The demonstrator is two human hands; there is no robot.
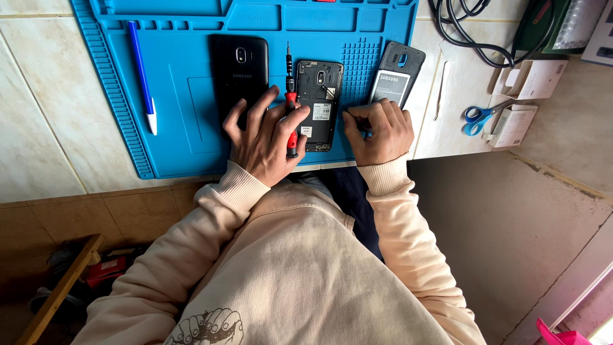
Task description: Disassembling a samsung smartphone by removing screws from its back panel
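An opened black phone (pixel 319 96) with its back off lies on a blue work mat (pixel 179 147). My left hand (pixel 265 137) holds a red and black screwdriver (pixel 289 70) upright beside the phone's left edge. Its other fingers spread over a black back cover (pixel 239 64) lying to the left. My right hand (pixel 377 131) is curled at the phone's right edge and pinches a thin dark tool (pixel 340 107) whose tip touches the phone's side. A grey battery (pixel 391 86) rests on a dark phone frame (pixel 403 59) just beyond my right hand.
A blue and white pen (pixel 142 76) lies on the mat's left side. Off the mat to the right are a thin pale pry stick (pixel 440 89), blue-handled scissors (pixel 482 116), two white boxes (pixel 530 76) and black cables (pixel 472 32). The tiled counter's edge runs just below my wrists.
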